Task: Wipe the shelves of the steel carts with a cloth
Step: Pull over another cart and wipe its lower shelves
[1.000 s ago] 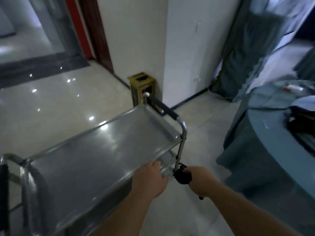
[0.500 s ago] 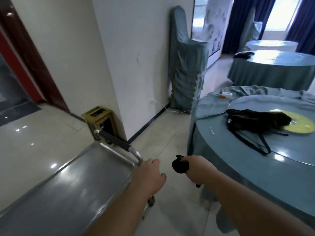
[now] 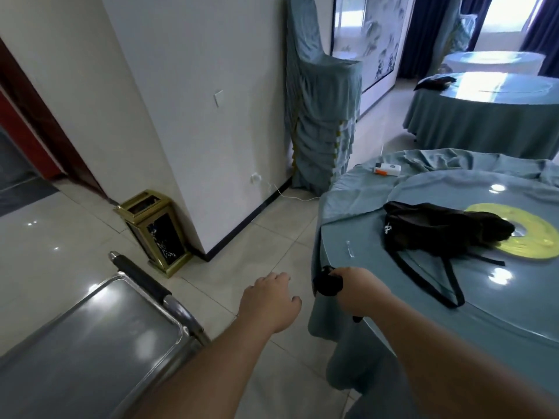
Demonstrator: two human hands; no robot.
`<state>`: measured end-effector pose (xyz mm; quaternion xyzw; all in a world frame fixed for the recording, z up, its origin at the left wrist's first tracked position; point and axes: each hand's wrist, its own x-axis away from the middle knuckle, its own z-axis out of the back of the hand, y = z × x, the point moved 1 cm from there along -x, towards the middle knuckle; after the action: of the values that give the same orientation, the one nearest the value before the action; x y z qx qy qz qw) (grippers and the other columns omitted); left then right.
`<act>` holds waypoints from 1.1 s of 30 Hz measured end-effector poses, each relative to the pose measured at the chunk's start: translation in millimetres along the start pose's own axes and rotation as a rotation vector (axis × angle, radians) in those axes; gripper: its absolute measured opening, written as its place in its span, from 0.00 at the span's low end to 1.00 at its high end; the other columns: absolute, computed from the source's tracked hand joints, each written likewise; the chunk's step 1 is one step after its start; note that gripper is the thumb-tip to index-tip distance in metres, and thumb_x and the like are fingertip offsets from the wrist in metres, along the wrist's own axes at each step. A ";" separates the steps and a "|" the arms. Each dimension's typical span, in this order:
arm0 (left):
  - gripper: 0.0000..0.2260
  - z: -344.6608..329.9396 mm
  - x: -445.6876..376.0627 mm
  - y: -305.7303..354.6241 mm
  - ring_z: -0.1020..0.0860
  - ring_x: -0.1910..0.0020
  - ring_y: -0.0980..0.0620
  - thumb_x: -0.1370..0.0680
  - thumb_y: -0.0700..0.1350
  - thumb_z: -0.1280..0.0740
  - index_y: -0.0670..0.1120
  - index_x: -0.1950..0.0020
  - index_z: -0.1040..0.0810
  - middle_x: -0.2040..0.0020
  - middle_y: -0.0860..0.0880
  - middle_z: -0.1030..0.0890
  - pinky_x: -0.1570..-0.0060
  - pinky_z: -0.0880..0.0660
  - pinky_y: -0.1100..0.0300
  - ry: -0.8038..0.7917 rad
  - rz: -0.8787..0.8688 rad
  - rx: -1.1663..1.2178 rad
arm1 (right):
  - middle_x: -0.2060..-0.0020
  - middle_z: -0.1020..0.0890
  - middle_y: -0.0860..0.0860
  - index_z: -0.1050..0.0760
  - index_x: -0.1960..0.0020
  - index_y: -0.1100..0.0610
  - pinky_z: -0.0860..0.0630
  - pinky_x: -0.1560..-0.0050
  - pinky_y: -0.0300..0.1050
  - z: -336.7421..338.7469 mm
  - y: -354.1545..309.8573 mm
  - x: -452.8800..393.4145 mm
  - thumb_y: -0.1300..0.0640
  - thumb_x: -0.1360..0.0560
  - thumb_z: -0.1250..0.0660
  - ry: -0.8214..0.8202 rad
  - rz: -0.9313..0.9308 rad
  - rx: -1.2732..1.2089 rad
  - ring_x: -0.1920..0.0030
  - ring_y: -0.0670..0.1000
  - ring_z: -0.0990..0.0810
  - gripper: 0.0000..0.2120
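The steel cart (image 3: 99, 334) fills the lower left, its bare top shelf shining and its black-padded handle (image 3: 142, 278) at the near end. My left hand (image 3: 267, 300) hovers over the floor to the right of the cart, touching nothing, fingers loosely curled. My right hand (image 3: 361, 290) grips a small black object (image 3: 328, 284), held at the edge of the round table. I cannot tell what the black object is. No cloth shows on the cart.
A round table with blue-green cover (image 3: 348, 225) stands at right, carrying a black bag (image 3: 435, 229) and a yellow disc (image 3: 526, 234). A gold bin (image 3: 154, 231) sits by the white pillar (image 3: 169, 101). Stacked covered chairs (image 3: 323, 116) line the wall; another table (image 3: 484, 107) lies beyond.
My left hand let go of the cart's rim and now hangs free to its right. The view swung right, leaving the cart at lower left. The right hand kept its black object.
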<state>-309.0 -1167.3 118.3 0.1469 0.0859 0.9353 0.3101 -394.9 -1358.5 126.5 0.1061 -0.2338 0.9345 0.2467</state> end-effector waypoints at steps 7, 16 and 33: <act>0.28 5.2 -90.7 -30.6 0.28 0.30 0.47 0.18 0.58 0.41 0.53 0.18 0.36 0.24 0.50 0.28 0.35 0.28 0.48 -0.024 0.068 -0.041 | 0.61 0.23 0.46 0.22 0.44 0.49 0.28 0.68 0.40 -4.9 -8.7 -102.7 0.61 0.25 0.39 -0.080 0.053 0.010 0.62 0.46 0.24 0.14; 0.25 18.8 -255.9 -115.0 0.26 0.33 0.46 0.18 0.60 0.41 0.50 0.23 0.31 0.29 0.48 0.25 0.37 0.28 0.49 -0.069 0.040 -0.046 | 0.63 0.26 0.44 0.25 0.45 0.48 0.34 0.73 0.37 14.3 -60.5 -288.4 0.61 0.24 0.38 -0.138 0.016 0.134 0.65 0.44 0.27 0.12; 0.25 110.2 -484.7 -353.6 0.26 0.31 0.45 0.17 0.60 0.41 0.51 0.22 0.32 0.26 0.48 0.27 0.35 0.27 0.49 0.062 0.429 0.106 | 0.50 0.19 0.51 0.24 0.34 0.47 0.19 0.59 0.47 0.8 -307.7 -632.2 0.62 0.21 0.39 -0.347 0.370 0.356 0.56 0.52 0.19 0.19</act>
<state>294.0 -1172.7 25.7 0.1492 0.1111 0.9781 0.0929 303.3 -1382.4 47.3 0.2611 -0.1204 0.9577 0.0062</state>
